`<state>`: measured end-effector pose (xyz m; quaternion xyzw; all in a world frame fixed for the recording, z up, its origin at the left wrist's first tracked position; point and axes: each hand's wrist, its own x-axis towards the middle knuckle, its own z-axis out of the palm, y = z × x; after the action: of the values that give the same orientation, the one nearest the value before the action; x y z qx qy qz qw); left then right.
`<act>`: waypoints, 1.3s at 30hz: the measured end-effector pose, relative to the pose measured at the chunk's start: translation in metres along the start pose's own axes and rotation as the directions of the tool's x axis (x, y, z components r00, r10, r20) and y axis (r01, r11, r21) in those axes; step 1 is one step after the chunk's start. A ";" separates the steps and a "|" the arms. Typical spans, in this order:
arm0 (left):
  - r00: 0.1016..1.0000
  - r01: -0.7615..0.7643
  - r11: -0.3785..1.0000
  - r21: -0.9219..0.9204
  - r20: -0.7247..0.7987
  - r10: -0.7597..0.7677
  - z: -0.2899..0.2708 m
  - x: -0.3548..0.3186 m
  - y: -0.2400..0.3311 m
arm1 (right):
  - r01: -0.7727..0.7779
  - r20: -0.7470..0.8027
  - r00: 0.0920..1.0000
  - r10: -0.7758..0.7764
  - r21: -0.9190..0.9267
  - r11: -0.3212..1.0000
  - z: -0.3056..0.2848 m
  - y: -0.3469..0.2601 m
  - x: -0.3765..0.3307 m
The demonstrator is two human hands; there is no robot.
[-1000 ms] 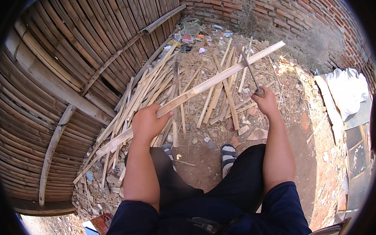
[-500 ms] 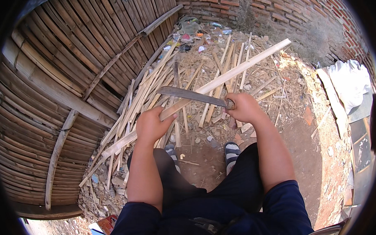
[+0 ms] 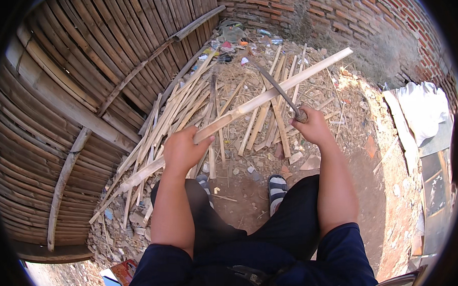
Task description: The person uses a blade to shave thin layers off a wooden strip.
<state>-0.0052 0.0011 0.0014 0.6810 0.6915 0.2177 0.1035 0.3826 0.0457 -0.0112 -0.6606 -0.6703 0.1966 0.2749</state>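
Observation:
A long pale split-bamboo strip (image 3: 263, 98) runs slantwise from the lower left to the upper right. My left hand (image 3: 181, 150) is closed around its lower half. My right hand (image 3: 313, 127) grips the handle of a machete (image 3: 280, 88). The dark blade points up and to the left and crosses the strip beyond my left hand, edge-on to the view. Whether the blade touches the strip, I cannot tell. Many loose bamboo strips (image 3: 164, 118) lie in a heap beneath, on the left.
A bamboo-slat wall (image 3: 65, 61) closes the left side, and a brick wall (image 3: 339, 21) stands at the back. Rubble and litter (image 3: 233, 34) cover the ground ahead. A white sack (image 3: 422, 104) lies at the right. My sandalled feet (image 3: 276, 192) stand on bare earth.
My right hand has moved right and slightly up. The machete has turned from lying nearly level across the strip to pointing steeply up-left. My left hand has hardly moved.

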 end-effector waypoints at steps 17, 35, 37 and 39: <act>1.000 -0.006 1.000 0.010 -0.005 0.006 -0.003 0.002 -0.011 | -0.172 -0.180 0.969 0.172 0.016 0.985 -0.010 0.037 0.010; 1.000 -0.023 0.999 0.023 0.012 0.023 0.003 0.001 -0.011 | 0.225 0.205 0.961 -0.188 -0.178 0.958 0.023 -0.037 -0.003; 1.000 0.007 1.000 -0.001 0.014 -0.007 0.003 0.003 -0.012 | 0.083 0.115 0.991 -0.068 -0.127 0.989 0.013 -0.016 0.007; 1.000 0.003 1.000 -0.010 0.004 -0.003 0.001 0.004 -0.013 | -0.039 -0.002 0.999 0.039 -0.064 0.997 0.003 0.017 0.013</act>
<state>-0.0171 0.0056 -0.0046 0.6797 0.6913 0.2198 0.1085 0.3942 0.0602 -0.0223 -0.6821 -0.6632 0.1800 0.2498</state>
